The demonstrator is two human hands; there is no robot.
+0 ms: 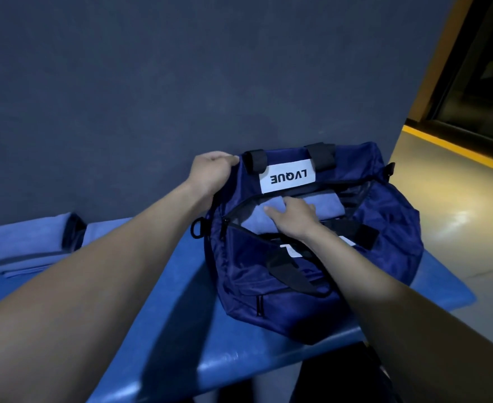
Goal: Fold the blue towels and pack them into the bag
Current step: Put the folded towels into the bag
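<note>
Both hands are seen at the navy bag (312, 274), which rests on the blue counter (181, 315) against a dark wall (152, 82). The far rim of the bag's unzipped mouth is gripped by the left hand (210, 170), fingers curled over the fabric beside a black handle (255, 161). The right hand (293, 218) is laid, fingers nearly straight, on a folded blue towel (324, 206) inside the opening. A white label (287, 175) reading LVQUE is shown upside down on the far side. More blue towels (27, 245) are piled at the counter's left end, well apart from the bag.
</note>
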